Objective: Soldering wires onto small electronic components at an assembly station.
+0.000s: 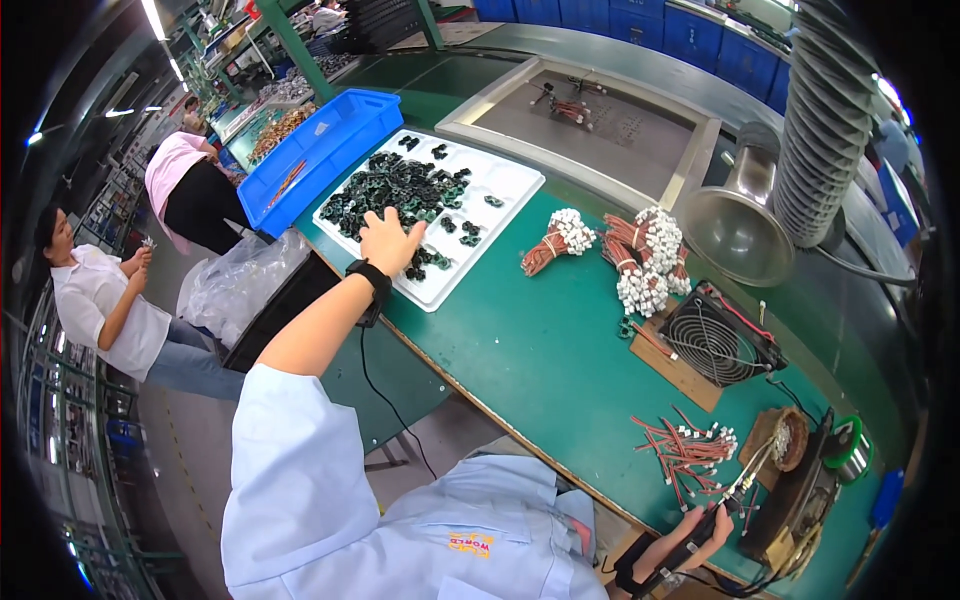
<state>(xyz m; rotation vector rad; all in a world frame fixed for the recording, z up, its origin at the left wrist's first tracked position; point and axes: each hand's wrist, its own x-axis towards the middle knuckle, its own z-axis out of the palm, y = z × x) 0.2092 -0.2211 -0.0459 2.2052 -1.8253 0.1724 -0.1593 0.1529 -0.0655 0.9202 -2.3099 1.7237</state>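
Note:
My left hand reaches over a white plastic tray, fingers spread and touching a heap of small dark green circuit boards. Whether a board is between the fingertips cannot be made out. At the lower right, my right hand is closed around the dark handle of a soldering iron. Its metal end points toward a small round brown dish with pale material in it. Just left of the iron lie loose red-brown wires with white connectors.
Bundled wires and more bundles lie on the green table. A fan, a solder spool and an extraction hood stand right. A blue bin sits beyond the tray. Two people are at the left.

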